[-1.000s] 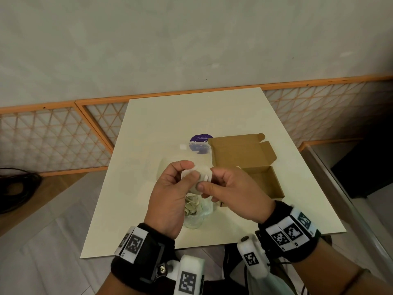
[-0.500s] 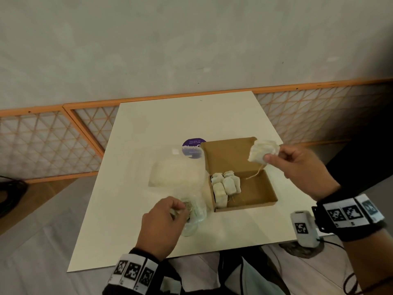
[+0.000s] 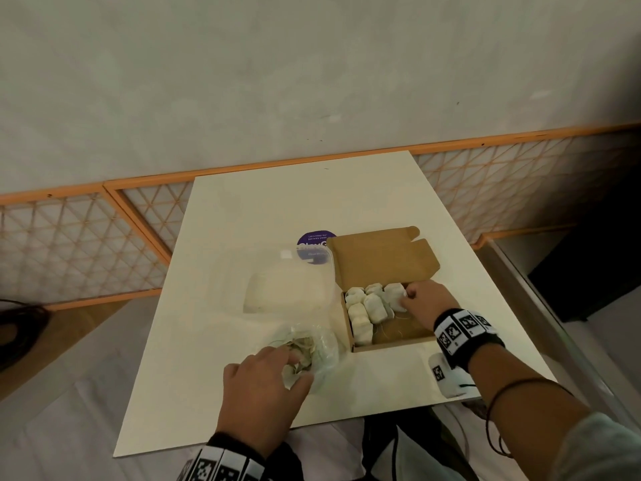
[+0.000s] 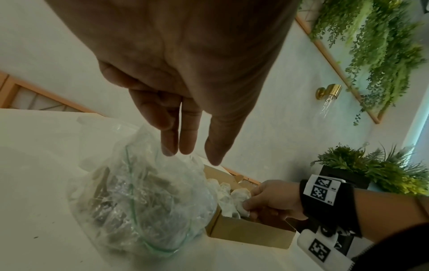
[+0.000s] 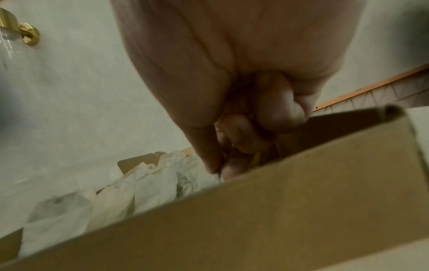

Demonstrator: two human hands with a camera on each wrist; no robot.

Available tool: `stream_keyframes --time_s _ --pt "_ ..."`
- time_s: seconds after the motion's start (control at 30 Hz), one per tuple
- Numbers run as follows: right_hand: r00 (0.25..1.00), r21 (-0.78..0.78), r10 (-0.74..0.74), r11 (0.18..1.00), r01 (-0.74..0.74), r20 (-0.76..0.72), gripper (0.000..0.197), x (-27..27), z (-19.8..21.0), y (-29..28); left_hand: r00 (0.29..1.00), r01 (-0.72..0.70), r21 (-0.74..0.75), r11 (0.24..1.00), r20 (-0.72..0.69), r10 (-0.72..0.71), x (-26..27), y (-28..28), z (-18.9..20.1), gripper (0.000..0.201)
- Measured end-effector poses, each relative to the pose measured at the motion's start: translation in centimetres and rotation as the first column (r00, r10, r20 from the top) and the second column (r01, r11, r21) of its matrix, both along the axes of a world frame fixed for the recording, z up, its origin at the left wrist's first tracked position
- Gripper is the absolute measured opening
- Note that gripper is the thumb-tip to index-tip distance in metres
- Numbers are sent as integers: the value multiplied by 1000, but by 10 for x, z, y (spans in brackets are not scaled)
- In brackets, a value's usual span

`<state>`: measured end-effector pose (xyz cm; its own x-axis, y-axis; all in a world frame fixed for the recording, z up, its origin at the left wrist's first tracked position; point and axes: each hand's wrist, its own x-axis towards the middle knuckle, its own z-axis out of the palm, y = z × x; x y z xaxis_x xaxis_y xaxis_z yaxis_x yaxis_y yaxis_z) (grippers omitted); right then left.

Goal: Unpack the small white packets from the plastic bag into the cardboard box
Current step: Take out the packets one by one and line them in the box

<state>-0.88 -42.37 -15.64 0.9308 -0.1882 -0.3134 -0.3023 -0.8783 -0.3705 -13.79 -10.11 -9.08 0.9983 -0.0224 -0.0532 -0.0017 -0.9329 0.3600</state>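
An open cardboard box (image 3: 399, 343) lies on the table with several white packets (image 3: 367, 307) lined up in its left part. My right hand (image 3: 404, 300) reaches into the box and pinches a white packet (image 3: 393, 295) between thumb and forefinger, low beside the others; the right wrist view shows the pinch (image 5: 218, 170) behind the box wall (image 5: 278, 220). The crumpled clear plastic bag (image 3: 319, 348) lies left of the box. My left hand (image 3: 295, 368) is over it, straight fingers (image 4: 171, 146) touching the bag (image 4: 144, 201) at its top.
A clear plastic container (image 3: 288, 289) lies behind the bag. A purple round label (image 3: 312, 243) lies at the box lid's left edge. The table's near edge is just below my left hand. A railing and wall stand behind the table.
A second ago both hands held one packet above the bag. My right hand carried it right over the box, then down into it. My left hand dropped back onto the bag.
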Motion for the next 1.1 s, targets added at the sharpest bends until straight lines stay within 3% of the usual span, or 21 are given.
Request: stream_keyframes --time_s 0.13,0.27,0.37,0.47,0.57,0.63,0.73,0.9,1.1 --pt "992 53 -124 991 124 7 24 1 -4 6 1000 25 15 1000 -10 -25 -1 1 -4 34" --pt "976 71 -198 979 192 88 30 -8 5 16 999 46 69 997 -14 -45 -1 2 -6 38" --pt "982 96 -81 993 66 168 21 -25 31 43 997 75 77 994 -21 -74 1 5 -8 38" --pt "952 208 178 950 -232 247 13 -46 56 85 989 143 121 982 -47 -139 2 7 -13 37" --pt "804 239 520 774 -586 288 17 -65 64 127 979 202 231 952 -83 -188 0 9 -16 30" --pt "705 161 662 690 -706 255 24 -69 54 149 982 187 301 935 -45 -182 -1 11 -20 35" --pt "670 56 733 669 -741 118 25 -65 36 174 982 170 273 947 31 -185 -1 14 -23 40" --pt "716 -210 695 693 -690 -61 20 -55 30 197 970 237 193 952 11 -244 -6 9 -35 43" --pt "736 -202 674 713 -671 -65 18 -51 29 197 977 199 144 969 54 -208 -2 9 -40 37"
